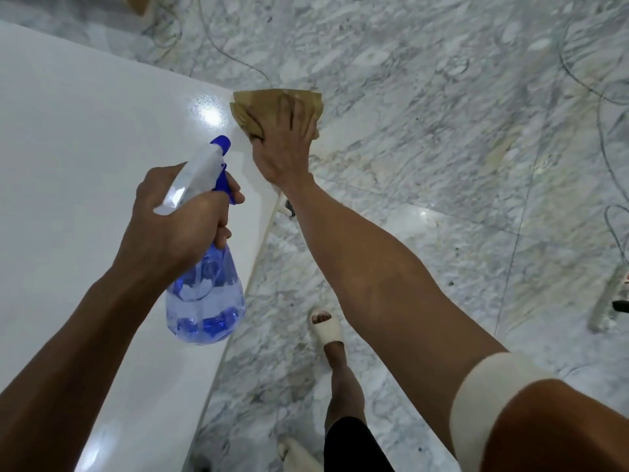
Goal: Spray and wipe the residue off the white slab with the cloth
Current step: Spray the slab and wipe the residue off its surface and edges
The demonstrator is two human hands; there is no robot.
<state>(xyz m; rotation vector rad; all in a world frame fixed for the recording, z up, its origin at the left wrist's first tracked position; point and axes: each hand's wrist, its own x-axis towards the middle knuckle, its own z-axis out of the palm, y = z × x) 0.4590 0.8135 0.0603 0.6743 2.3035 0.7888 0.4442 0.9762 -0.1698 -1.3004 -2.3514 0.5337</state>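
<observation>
My right hand (284, 148) presses flat, fingers straight, on the soft cloth (272, 107) at the slab (85, 165) corner, frame centre, while my left hand (177, 216) grips the light, probably slippery bottle (207, 287) by its neck.

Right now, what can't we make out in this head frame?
- Slab corner under the cloth: hidden by the cloth and the right hand.
- Residue on the white slab: none discernible; glare washes out the surface.
- Spray bottle trigger: covered by left hand fingers, so squeeze unclear.
- Slab's left and near extent: cut off by the frame edges.
</observation>
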